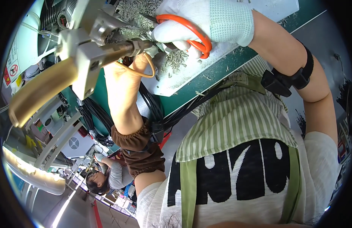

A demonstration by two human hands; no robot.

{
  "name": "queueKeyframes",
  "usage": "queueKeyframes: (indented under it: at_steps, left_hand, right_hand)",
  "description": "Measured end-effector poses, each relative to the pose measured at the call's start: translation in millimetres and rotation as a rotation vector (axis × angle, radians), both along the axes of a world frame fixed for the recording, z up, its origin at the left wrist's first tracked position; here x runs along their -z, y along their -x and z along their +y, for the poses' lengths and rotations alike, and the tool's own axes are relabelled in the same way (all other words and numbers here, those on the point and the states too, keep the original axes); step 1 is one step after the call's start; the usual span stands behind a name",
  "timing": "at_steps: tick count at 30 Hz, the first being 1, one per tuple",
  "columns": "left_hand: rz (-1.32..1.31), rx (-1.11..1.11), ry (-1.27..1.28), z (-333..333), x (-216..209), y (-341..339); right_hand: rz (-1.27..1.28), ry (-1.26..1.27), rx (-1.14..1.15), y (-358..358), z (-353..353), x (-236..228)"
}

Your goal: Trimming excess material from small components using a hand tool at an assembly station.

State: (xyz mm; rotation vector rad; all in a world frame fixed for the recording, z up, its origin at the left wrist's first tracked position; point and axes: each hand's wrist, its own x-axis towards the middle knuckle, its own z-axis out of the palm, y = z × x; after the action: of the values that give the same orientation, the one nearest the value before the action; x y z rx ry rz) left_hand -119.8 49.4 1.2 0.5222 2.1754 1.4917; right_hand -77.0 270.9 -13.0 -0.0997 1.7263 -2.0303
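Observation:
My right hand (183,22), in a white knit glove with a pale green dotted cuff, is closed around red-handled scissors (194,29). A dark tip of the scissors shows beyond the fingers. My bare left forearm reaches up beneath a metal fitting, and my left hand (137,62) is mostly hidden behind it, so its fingers do not show. A tan loop (150,66) hangs beside that wrist. Small silvery metal pieces (175,62) lie between the hands on a white board (198,70), with a larger heap (136,11) of them further off.
Close in front, a metal rod with a block (86,68) and a blurred tan handle (43,93) cross above my left forearm. The green table (236,62) has scattered bits along its edge. Black cables (96,117) hang below. Another person (107,176) works at the lower left.

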Motion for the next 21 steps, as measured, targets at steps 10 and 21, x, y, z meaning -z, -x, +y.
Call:
queueKeyframes:
  at_steps: [10,21]
  left_hand:
    - [-0.154,0.054,-0.031,-12.3,10.2,2.9]
    - [-0.34,0.168,-0.028,-11.1,-22.3,-76.2]
  right_hand:
    - [-0.066,0.103,0.026,0.3,-2.7,4.7]
    - [0.853,-0.44,0.371,-54.2,-14.0,7.4]
